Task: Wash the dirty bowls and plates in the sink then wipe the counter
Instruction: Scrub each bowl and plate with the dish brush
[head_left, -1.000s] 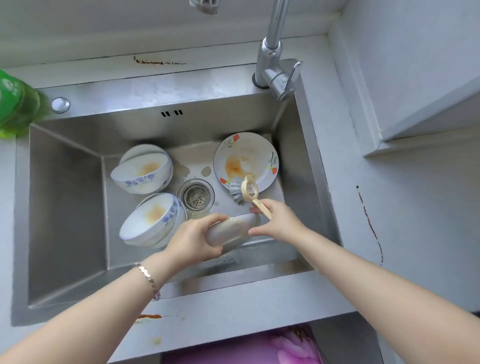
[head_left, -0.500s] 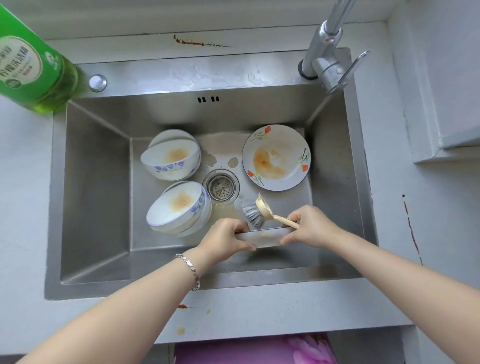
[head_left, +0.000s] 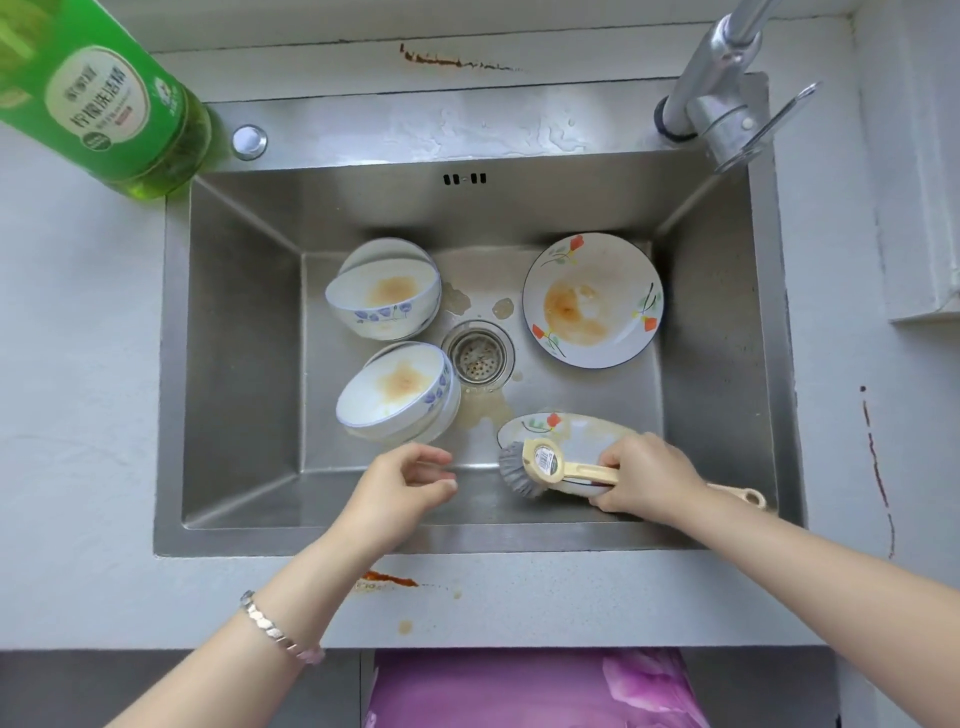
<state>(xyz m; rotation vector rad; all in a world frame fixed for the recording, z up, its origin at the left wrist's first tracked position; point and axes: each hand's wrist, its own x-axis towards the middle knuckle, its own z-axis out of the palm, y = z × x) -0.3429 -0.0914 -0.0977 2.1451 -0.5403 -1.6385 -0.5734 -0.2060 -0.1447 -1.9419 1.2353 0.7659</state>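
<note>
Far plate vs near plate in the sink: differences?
The far plate lies fully in view, untouched; the near plate is partly covered by the brush that the right hand grips. The far plate's orange stain is heavy; the near plate's looks fainter. Both are white with red flowers.

Lower centre, left hand (head_left: 400, 488) hangs loosely curled, empty; right hand (head_left: 644, 480) beside it grips a brush handle (head_left: 587, 472).
</note>
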